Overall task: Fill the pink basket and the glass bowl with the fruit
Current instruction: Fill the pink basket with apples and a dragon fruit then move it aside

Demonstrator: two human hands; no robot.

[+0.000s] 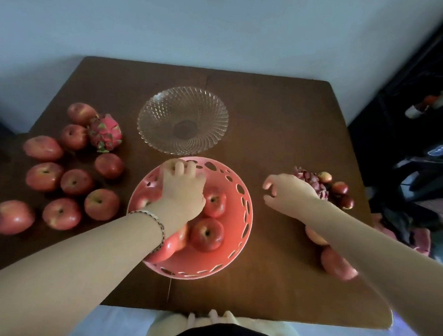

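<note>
brown table [285, 114] under a pale wall carries everything. left hand [184, 188] lies spread, palm down, inside the pink basket [247, 217] over the apples [207, 234]; whether it grips one i cannot tell. right hand [287, 193] hovers with fingers loosely curled, holding nothing, beside it. glass bowl [183, 119] sits bare just behind. better to set fruit low, then withdraw leftward.

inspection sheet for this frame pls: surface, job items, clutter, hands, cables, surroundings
Surface: brown table, fruit on both sides.
Job's things: pink basket holds several apples; glass bowl empty; loose apples and a dragon fruit on the left, more fruit on the right.
Clutter: nothing seen.
Grippers: left hand inside the basket, contents hidden; right hand open, empty.
Cables: nothing seen.
Surroundings: pale wall; dark, blurred items at right.
</note>
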